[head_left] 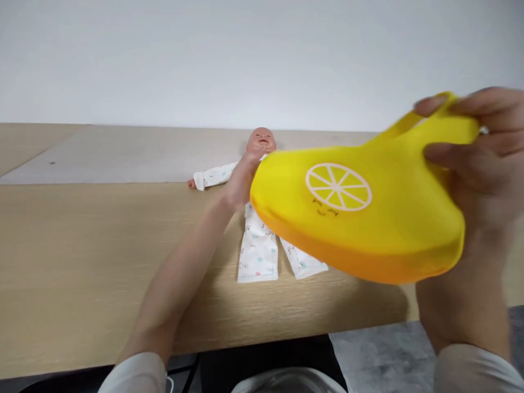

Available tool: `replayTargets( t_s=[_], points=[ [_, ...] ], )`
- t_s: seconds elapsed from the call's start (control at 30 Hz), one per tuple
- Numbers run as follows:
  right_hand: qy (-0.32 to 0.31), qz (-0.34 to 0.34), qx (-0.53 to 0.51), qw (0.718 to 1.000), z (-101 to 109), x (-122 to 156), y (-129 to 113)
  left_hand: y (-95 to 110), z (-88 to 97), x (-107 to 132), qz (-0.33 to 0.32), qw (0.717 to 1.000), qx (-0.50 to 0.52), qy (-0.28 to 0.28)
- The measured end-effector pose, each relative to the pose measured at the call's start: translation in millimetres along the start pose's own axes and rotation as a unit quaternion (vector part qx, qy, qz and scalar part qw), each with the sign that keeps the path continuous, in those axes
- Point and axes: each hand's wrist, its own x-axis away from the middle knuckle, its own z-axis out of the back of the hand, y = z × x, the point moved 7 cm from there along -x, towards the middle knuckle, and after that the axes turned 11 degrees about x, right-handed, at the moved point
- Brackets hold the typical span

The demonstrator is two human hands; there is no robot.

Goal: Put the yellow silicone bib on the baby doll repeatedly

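A yellow baby bib (pixel 393 202) with an orange lower edge, a printed citrus slice and a small smiling face is held up above the table, tilted sideways. My right hand (pixel 487 158) pinches its neck strap at the upper right. At the bib's left end my left hand (pixel 241 183) grips the edge, its fingers partly hidden behind the bib. Behind and below lies a baby doll (pixel 262 141) on its back, in white printed clothes (pixel 257 251). One arm stretches left; the bib covers much of its torso and its other arm.
The light wooden table (pixel 82 262) runs across the view, with a greyish strip (pixel 123 155) along its back. A white wall (pixel 204 60) stands behind it. Grey floor (pixel 380 355) shows past the table's front edge.
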Motion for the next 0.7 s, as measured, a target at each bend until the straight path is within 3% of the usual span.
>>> replayTargets(
  t_s=[0.07,0.17,0.3,0.4,0.47,0.57,0.7],
  points=[
    [-0.016,0.005,-0.05,0.999,-15.9,-4.5,8.8,4.2,1.7,11.4,0.078,0.99,0.109,-0.041],
    [-0.049,0.034,-0.103,0.993,-36.7,-10.7,19.3,21.8,13.0,22.7,0.061,0.978,0.2,-0.012],
    [-0.058,0.111,-0.097,0.987,-54.2,-20.0,25.6,33.2,23.5,23.8,0.024,0.978,0.194,0.069],
    [-0.05,0.166,-0.053,0.983,-65.4,-25.3,28.4,38.5,17.3,21.0,-0.005,0.982,0.177,0.06],
    [-0.035,0.159,0.007,0.987,-71.8,-29.7,34.9,39.7,15.9,20.4,-0.019,0.982,0.175,0.066],
    [-0.03,0.132,0.073,0.988,-79.9,-37.4,42.9,37.8,25.3,20.6,-0.031,0.973,0.188,0.132],
    [-0.052,0.154,0.015,0.987,-90.6,-50.3,43.4,34.1,34.6,14.3,-0.051,0.967,0.189,0.164]
  ],
)
